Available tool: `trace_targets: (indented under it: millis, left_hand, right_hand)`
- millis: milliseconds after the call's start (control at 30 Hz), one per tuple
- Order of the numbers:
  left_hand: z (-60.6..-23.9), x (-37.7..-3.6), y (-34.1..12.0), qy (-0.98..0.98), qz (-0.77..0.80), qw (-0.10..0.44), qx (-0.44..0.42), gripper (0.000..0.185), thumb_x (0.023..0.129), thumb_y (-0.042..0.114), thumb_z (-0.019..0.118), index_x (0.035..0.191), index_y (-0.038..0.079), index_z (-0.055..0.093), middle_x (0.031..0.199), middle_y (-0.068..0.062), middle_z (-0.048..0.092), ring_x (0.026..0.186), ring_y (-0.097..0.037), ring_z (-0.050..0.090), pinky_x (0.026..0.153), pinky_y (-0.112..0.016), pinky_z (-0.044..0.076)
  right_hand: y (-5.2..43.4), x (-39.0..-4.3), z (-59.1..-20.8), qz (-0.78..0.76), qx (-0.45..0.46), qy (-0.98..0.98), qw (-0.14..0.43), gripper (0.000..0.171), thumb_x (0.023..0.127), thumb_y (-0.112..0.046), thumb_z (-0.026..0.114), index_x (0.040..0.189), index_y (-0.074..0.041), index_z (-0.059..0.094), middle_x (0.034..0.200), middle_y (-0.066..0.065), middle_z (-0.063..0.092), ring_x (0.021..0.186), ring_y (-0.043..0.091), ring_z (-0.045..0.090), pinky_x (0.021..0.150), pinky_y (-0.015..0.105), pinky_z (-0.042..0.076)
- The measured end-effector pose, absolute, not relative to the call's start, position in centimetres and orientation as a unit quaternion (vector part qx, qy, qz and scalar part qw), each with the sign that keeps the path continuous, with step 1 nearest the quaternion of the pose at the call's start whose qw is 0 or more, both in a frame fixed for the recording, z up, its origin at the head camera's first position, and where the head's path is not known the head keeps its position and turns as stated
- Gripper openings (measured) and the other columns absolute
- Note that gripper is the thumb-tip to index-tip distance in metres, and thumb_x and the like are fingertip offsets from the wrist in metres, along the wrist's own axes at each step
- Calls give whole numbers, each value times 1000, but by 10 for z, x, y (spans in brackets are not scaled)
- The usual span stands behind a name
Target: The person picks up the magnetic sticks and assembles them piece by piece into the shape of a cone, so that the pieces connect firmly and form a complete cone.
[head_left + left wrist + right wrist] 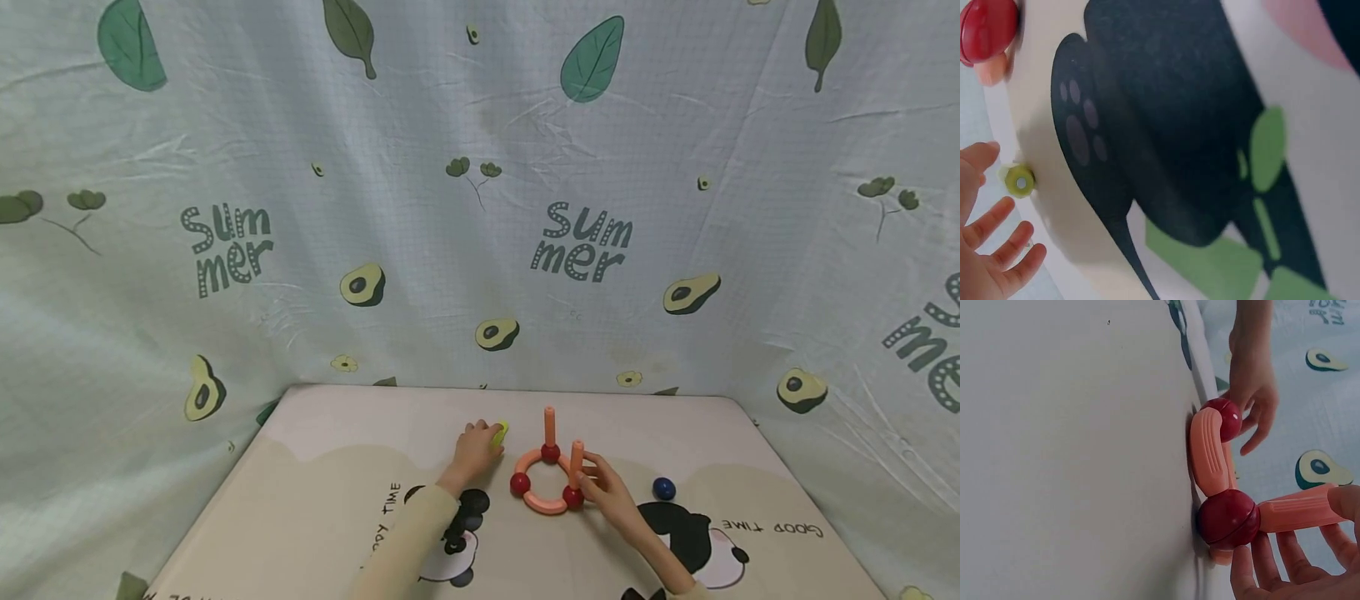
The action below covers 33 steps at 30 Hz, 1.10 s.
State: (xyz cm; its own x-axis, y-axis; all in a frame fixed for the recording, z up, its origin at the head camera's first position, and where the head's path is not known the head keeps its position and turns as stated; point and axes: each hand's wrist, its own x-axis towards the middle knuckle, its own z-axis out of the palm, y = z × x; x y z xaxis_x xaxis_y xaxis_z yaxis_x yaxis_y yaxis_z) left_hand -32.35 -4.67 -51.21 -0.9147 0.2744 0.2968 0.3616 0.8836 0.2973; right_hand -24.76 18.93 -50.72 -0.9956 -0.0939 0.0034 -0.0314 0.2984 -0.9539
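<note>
Okay, right hand [613, 500] grips 1 upright orange stick [576, 460] of the orange ring [546, 506] on the table cover [322, 508]; left hand [474, 457] is at the lime piece [500, 432] (pinched or not, can't tell). Curtain [420, 225] reads "SUMMER"; table cover has "GOOD TIME", upside down.

A small curtained-off tabletop setting is being seen. The table [337, 425] is being surrounded at its far edge and sides by hanging cloth [420, 108] printed with leaves [592, 60], avocados [363, 285] and "Summer"; its surface is being brightened by cartoon animals [688, 535] and "Good Time" lettering [772, 528]. The kind of room beyond is being hidden by the cloth.
</note>
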Motion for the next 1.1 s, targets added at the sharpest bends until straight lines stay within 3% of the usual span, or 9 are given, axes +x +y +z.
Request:
trace_targets:
  millis: [367,667,867,1100]
  left_hand:
    - [-516,-320,-46,-970,-160,102,-155,21,84,17,59,103,16,66,87,-10,58,76,-23,50,65,-37,42]
    - [-516,-321,-45,-973,-144,87,-159,24,84,12,58,106,16,63,87,-11,58,75,-22,51,66,-38,45]
    - [-514,-318,-46,-975,-149,71,-147,31,85,12,54,116,12,55,92,-14,55,80,-25,52,68,-41,44]
    - [-516,-317,-46,-980,-113,83,-141,28,82,15,55,110,9,56,91,-14,54,81,-28,52,68,-42,43]
  right_hand:
    - [189,-247,-506,-591,-42,805,33,43,90,-21,50,129,-7,39,117,22,52,100,27,55,77,37,51]
    - [190,-244,-504,-594,-44,803,27,43,89,-19,51,128,-6,41,117,24,52,102,30,54,74,37,51]
    - [192,-246,-506,-590,-55,805,25,43,89,-19,51,128,-5,41,116,25,52,102,31,54,74,35,50]
    - [193,-246,-509,-585,-47,809,21,42,89,-20,52,127,-6,42,115,23,53,102,32,54,74,36,51]
